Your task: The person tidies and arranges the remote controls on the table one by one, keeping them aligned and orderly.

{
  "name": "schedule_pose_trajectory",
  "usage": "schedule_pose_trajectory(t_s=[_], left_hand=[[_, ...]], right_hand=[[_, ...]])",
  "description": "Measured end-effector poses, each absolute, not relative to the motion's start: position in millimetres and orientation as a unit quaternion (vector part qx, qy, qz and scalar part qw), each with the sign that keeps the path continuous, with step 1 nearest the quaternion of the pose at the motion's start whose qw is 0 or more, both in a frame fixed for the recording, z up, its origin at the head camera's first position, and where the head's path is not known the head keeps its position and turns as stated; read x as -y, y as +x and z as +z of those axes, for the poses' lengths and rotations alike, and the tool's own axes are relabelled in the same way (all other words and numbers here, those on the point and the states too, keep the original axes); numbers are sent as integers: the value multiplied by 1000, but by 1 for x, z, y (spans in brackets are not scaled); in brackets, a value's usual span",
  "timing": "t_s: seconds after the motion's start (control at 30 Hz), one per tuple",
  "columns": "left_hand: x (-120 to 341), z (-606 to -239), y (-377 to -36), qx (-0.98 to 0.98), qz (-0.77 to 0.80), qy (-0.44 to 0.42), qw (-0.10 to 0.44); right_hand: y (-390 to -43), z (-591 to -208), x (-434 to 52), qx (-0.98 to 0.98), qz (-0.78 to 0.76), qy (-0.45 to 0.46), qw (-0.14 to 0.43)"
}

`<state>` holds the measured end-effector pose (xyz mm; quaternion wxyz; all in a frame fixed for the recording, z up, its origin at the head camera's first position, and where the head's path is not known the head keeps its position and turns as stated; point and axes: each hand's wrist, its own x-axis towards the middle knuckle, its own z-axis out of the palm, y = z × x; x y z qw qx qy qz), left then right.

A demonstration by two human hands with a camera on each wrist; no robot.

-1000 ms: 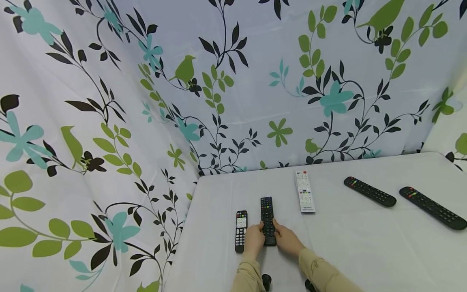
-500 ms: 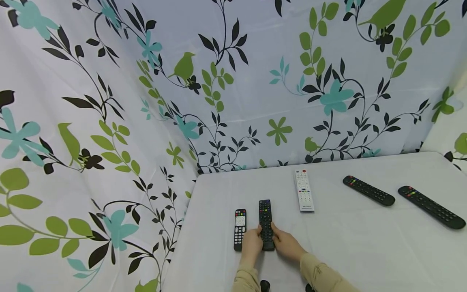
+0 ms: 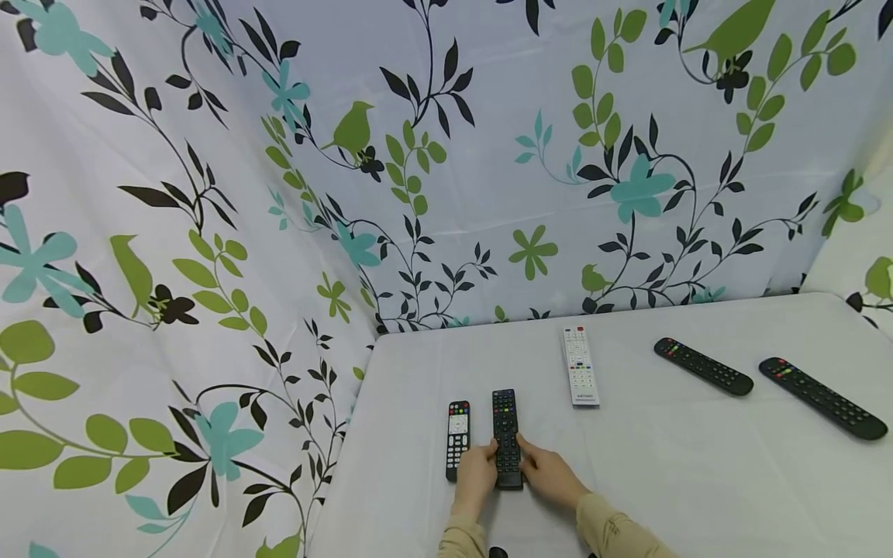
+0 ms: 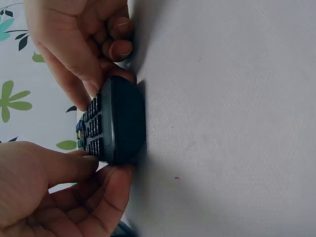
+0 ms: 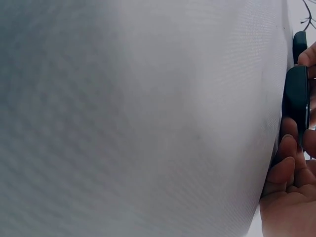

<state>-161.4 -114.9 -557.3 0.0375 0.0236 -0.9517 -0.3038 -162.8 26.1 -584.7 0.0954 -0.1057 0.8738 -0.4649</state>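
A long black remote control (image 3: 505, 418) lies along the white tabletop in the head view, held from both sides near its closer end. My left hand (image 3: 477, 474) pinches its left edge with thumb on top and fingers below the side. On the opposite edge, my right hand (image 3: 554, 474) grips in the same manner. The left wrist view shows the remote's rounded dark end (image 4: 129, 121) low over the cloth between both hands. Just left of my left hand is a smaller black remote (image 3: 458, 426) with white buttons, its lower part beside that hand.
A white remote (image 3: 581, 368) lies farther back, right of the hands. Two black remotes, a shorter one (image 3: 705, 367) and a longer one (image 3: 823, 398), lie slanted at the right. A patterned curtain (image 3: 488, 194) hangs behind and left of the table (image 3: 670, 473).
Both hands have drawn the long black remote toward the person and slightly left, staying on its edges. The other remotes keep their places.
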Motion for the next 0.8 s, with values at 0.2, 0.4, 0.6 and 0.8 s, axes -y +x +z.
schedule_pose_trajectory(t_s=[0.2,0.4,0.6,0.8], left_hand=[[116,-553,-163,955,-294,12,28],[117,-552,-158,955,-296,16,16],[118,-554,-156,950,-311,18,30],[121,-559,-156,948,-310,-2,73]], right_hand=[[-164,-585,-27,-874,-465,-112,86],[-159,-587,-27,-869,-473,-107,100],[-157,-583,-27,-863,-487,-86,105],[-156,-581,-25,-858,-501,-70,92]])
